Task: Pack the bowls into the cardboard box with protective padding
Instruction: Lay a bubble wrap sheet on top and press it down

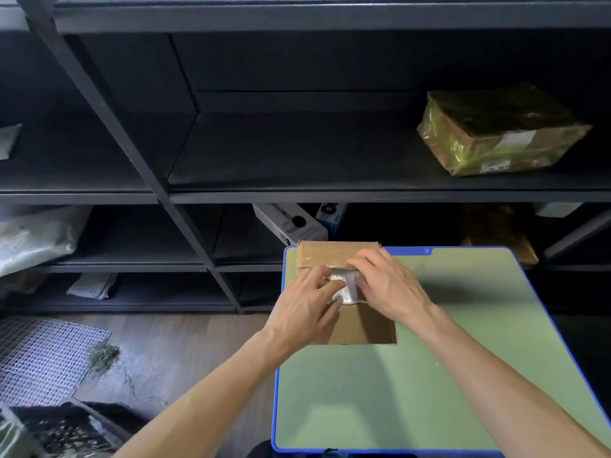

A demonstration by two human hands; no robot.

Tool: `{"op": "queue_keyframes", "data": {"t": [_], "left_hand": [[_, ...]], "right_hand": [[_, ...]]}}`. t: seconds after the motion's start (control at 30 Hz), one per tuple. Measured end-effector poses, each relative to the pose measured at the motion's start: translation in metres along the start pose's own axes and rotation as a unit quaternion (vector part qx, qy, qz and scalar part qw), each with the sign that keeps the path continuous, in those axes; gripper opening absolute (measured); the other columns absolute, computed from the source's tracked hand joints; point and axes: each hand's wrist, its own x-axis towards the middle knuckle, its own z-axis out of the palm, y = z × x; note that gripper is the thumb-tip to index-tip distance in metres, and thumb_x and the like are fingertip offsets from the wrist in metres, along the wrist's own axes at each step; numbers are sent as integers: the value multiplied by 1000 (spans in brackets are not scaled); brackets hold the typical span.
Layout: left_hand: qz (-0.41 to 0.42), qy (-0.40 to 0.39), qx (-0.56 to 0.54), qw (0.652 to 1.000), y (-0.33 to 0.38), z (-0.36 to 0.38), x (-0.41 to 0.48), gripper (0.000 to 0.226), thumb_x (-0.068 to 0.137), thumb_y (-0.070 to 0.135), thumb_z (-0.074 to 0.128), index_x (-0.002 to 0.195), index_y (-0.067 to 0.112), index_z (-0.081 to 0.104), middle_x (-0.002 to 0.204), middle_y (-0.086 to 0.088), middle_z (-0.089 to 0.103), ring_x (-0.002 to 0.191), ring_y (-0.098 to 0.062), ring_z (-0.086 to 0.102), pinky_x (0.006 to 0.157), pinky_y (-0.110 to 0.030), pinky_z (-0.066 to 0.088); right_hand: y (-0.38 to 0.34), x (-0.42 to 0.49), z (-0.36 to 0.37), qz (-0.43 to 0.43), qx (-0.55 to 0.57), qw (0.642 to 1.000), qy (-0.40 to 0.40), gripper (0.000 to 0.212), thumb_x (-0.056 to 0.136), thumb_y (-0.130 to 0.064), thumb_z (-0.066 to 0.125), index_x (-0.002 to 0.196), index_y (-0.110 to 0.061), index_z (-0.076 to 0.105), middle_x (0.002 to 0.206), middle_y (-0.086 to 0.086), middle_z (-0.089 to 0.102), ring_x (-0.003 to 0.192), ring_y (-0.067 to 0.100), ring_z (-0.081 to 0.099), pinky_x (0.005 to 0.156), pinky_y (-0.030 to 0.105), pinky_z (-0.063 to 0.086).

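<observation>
A small open cardboard box (363,325) stands at the far left of the green table top (396,391). Its far flap (330,254) is folded up and its near flap lies flat toward me. Inside sits a white bundle of bubble-wrap padding (345,287), which hides whatever it holds; no bowl shows. My left hand (305,300) reaches into the box from the left, its fingers on the padding. My right hand (386,282) comes from the right, fingers curled over the padding's far right side.
The table has a blue rim (276,375). Behind it stands a dark shelving unit (231,193) with a taped brown parcel (496,130) on the upper shelf and white boxes (291,223) lower down. A mesh mat (43,355) lies on the floor at left.
</observation>
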Motion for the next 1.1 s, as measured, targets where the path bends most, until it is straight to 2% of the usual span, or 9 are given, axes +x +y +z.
{"op": "queue_keyframes", "data": {"t": [0.07, 0.2, 0.3, 0.4, 0.53, 0.67, 0.83, 1.0, 1.1], "left_hand": [[2, -19, 11, 1000, 0, -3, -8, 35, 95, 47, 55, 120, 23, 62, 119, -1, 51, 101, -20, 52, 83, -33, 46], [0, -91, 58, 994, 7, 0, -20, 76, 80, 76, 53, 138, 26, 45, 139, -5, 41, 128, -26, 38, 106, -40, 37], [-6, -140, 104, 985, 15, 5, -23, 94, 72, 72, 64, 145, 21, 34, 149, -12, 32, 140, -33, 28, 115, -48, 28], [14, -132, 135, 982, 18, 4, -22, 83, 73, 51, 69, 141, 16, 37, 144, -15, 37, 134, -36, 35, 108, -47, 35], [40, -89, 44, 994, 17, -9, -18, 48, 87, 39, 50, 130, 19, 48, 130, -5, 51, 115, -27, 51, 95, -39, 43], [23, -42, 33, 998, -3, -22, 5, 36, 96, 44, 52, 123, 21, 61, 119, 1, 60, 105, -23, 58, 82, -32, 46], [-35, -48, 45, 997, -15, -13, 30, 37, 97, 41, 56, 129, 22, 56, 128, 0, 56, 110, -25, 55, 80, -41, 52], [-40, -46, 101, 993, -18, 10, 37, 31, 98, 36, 48, 123, 19, 52, 129, 0, 50, 122, -24, 46, 91, -37, 45], [-56, -53, 135, 988, -18, 25, 33, 36, 105, 37, 37, 135, 19, 48, 141, -1, 46, 130, -24, 43, 101, -39, 41]], "right_hand": [[-1, -5, 3, -1, 7, 1000, -2, 35, 90, -16, 65, 125, -12, 63, 123, -1, 58, 112, 23, 53, 86, 38, 53], [-2, -10, 6, 11, 13, 1000, -16, 42, 90, -16, 67, 131, -9, 61, 129, 3, 58, 118, 28, 53, 92, 43, 53], [-4, -10, 1, 13, 8, 999, -46, 45, 96, -21, 59, 139, -12, 53, 139, 1, 50, 127, 26, 46, 101, 42, 47], [-7, -9, -11, 22, 5, 995, -92, 47, 104, -30, 44, 150, -17, 39, 152, -4, 37, 139, 19, 34, 111, 35, 35], [-7, -7, -31, 65, 34, 984, -165, 51, 107, -41, 34, 154, -23, 33, 161, -8, 27, 146, 14, 26, 118, 32, 23], [-5, -1, -46, 85, 79, 975, -191, 46, 106, -46, 31, 142, -25, 51, 151, -10, 42, 140, 14, 36, 113, 32, 29], [4, 10, -44, 74, 77, 976, -188, 49, 102, -56, 26, 123, -30, 62, 128, -10, 58, 123, 16, 50, 101, 41, 43], [11, 8, -26, 32, 26, 988, -146, 39, 101, -25, 51, 139, -25, 52, 139, -11, 47, 129, 16, 41, 101, 36, 43], [16, 2, -12, 17, 33, 994, -99, 40, 97, -15, 56, 135, -23, 53, 132, -12, 48, 121, 17, 44, 94, 38, 48]]}}
